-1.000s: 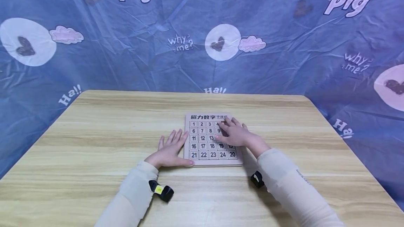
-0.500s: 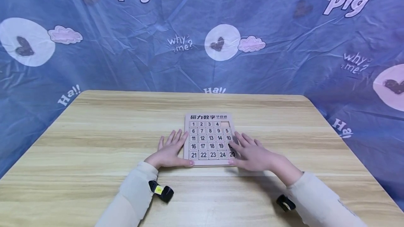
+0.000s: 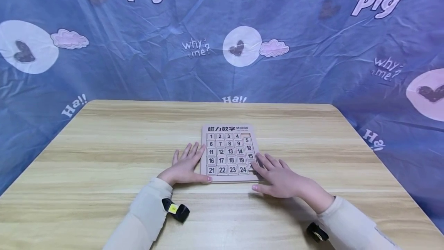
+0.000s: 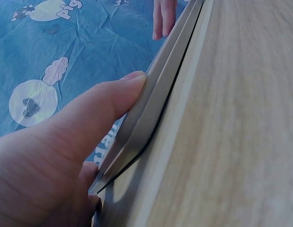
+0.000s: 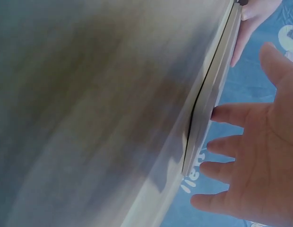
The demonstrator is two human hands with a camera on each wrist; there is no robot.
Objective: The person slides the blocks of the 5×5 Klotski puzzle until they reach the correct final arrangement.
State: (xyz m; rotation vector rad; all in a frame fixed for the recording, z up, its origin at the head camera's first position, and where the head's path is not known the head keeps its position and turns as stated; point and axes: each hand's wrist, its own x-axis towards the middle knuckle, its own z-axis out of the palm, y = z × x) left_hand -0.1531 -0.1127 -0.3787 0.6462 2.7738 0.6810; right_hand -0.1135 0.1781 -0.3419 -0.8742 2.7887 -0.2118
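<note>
A flat number sliding puzzle (image 3: 229,178) lies on the table in the head view, its numbered tiles in rows. My left hand (image 3: 185,168) is spread along its left side, fingertips at the edge. The left thumb (image 4: 130,85) rests on the near left corner of the frame. At the right side my right hand (image 3: 282,178) has its fingers extended. Its index finger touches the tile 20 (image 3: 250,166), which is partly covered. The right column, with tile 5 (image 3: 246,140) at its top, sits out of line with the other rows, gaps above and below it.
The puzzle lies near the middle of a light wood-grain table (image 3: 121,142). A blue printed cloth (image 3: 156,68) hangs behind and beside it. Black wrist cameras, one of them the left camera (image 3: 175,210), are strapped over the sleeves.
My right hand has come from the upper right tiles down to the near right corner. The right column has slid upward part of a tile, opening a gap at its bottom. My left hand stays.
</note>
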